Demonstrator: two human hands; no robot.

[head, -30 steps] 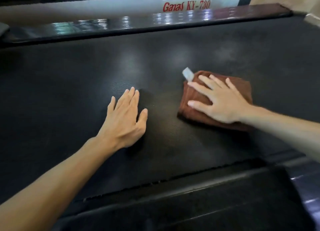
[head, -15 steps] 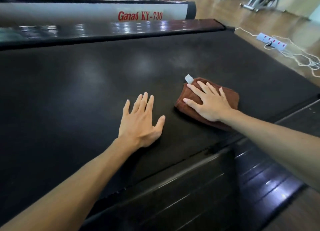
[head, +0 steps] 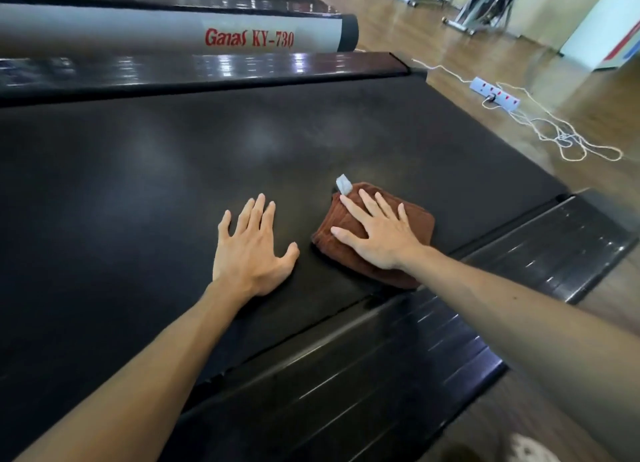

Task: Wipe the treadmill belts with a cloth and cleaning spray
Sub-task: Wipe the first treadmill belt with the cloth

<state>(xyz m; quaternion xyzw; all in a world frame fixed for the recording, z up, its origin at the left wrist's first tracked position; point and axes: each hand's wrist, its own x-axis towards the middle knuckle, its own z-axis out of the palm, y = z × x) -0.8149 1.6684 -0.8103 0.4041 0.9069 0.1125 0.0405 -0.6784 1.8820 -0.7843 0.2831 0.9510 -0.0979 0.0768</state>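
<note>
My left hand point(head: 254, 250) lies flat, fingers spread, on the belt point(head: 138, 170). At its 3 o'clock, my right hand point(head: 377, 233), fingers straight, presses the brown cloth point(head: 420, 224), which has slid toward the near rail point(head: 398, 368) since a second ago; wiping proceeds. No containers or spray visible.

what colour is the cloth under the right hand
Reddish brown cloth, with a pale grey tag; head view.

Bright glare streaks the glossy rail point(head: 242, 68); edges warp.
</note>
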